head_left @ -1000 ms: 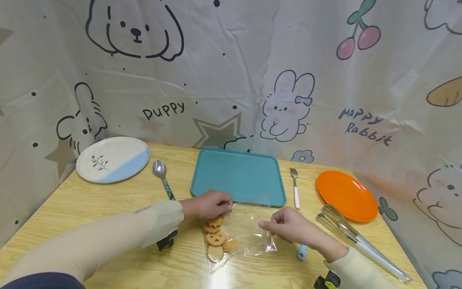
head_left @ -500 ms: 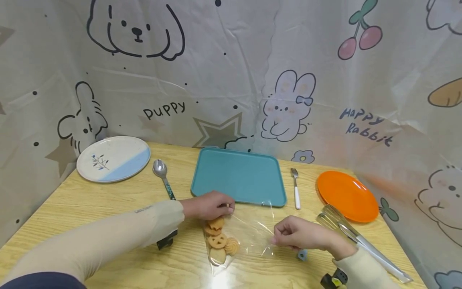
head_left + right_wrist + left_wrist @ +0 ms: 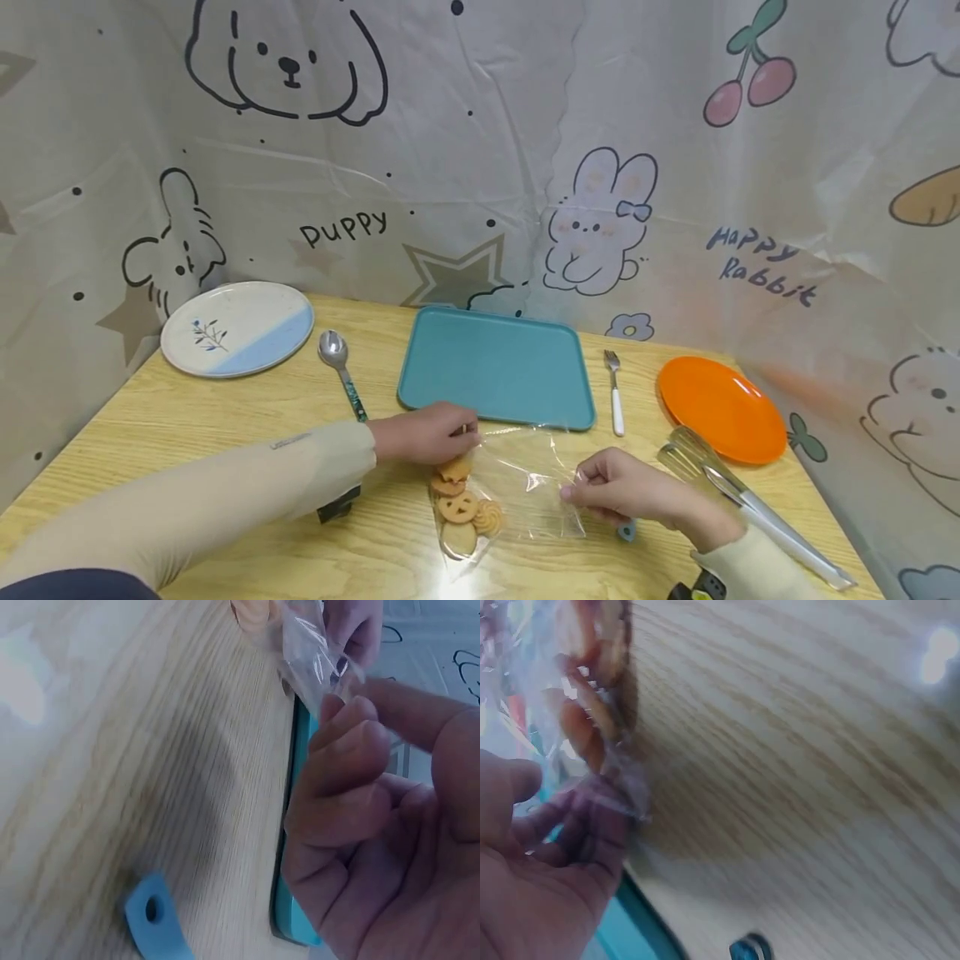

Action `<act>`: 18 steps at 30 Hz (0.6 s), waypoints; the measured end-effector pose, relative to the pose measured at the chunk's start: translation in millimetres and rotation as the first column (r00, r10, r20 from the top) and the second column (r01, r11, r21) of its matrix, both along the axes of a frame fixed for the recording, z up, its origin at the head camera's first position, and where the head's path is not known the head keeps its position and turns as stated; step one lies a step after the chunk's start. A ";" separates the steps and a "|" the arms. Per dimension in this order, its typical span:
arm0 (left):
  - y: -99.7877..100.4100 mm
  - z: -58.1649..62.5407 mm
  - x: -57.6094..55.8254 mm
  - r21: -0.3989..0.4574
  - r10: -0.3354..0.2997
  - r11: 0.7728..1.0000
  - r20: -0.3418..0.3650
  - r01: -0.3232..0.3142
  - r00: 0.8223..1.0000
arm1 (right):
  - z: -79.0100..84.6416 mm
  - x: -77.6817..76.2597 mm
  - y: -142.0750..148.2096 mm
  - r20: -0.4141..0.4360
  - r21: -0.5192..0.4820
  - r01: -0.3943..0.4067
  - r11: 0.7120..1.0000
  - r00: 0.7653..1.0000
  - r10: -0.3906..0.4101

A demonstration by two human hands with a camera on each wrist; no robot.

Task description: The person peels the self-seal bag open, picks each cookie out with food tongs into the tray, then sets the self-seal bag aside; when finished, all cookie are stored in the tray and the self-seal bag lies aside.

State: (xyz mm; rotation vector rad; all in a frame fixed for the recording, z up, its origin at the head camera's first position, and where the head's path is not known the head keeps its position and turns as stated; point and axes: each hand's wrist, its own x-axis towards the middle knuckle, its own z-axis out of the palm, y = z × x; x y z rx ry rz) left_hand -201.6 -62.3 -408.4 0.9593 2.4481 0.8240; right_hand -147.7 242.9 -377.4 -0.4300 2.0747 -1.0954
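Observation:
A clear plastic bag (image 3: 528, 492) with several cookies (image 3: 458, 506) gathered on its left side is held over the table in front of the teal tray (image 3: 495, 367). My left hand (image 3: 431, 433) grips its upper left edge; in the left wrist view, bent fingers (image 3: 604, 832) show behind the film, close by the cookies. At the opposite edge, my right hand (image 3: 637, 492) pinches the film between thumb and fingertips. The right wrist view has the bag's crinkled edge (image 3: 311, 656) at the fingertips of the right hand (image 3: 367, 795).
A spoon (image 3: 341, 371) and a white-and-blue plate (image 3: 236, 329) lie to the left. On the right are a fork (image 3: 614, 392), an orange plate (image 3: 720, 408) and metal tongs (image 3: 772, 517). A light-blue handle end (image 3: 626, 530) pokes out beneath the right hand.
My right hand has moved right and slightly down, then regripped or shifted along the bag's right edge. The bag with its cookies has shifted slightly right; the left hand stays nearly in place.

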 end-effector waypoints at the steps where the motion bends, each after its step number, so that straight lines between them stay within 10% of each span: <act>1: -2.8 1.9 1.2 -0.011 0.005 1.000 0.001 -0.005 1.000 | 0.3 1.2 -0.3 -0.007 -0.004 -0.004 1.000 1.000 0.004; 18: -31.2 17.5 9.6 -0.156 0.007 0.988 0.018 -0.004 1.000 | -2.0 5.6 4.3 0.017 -0.066 -0.066 0.996 0.998 0.067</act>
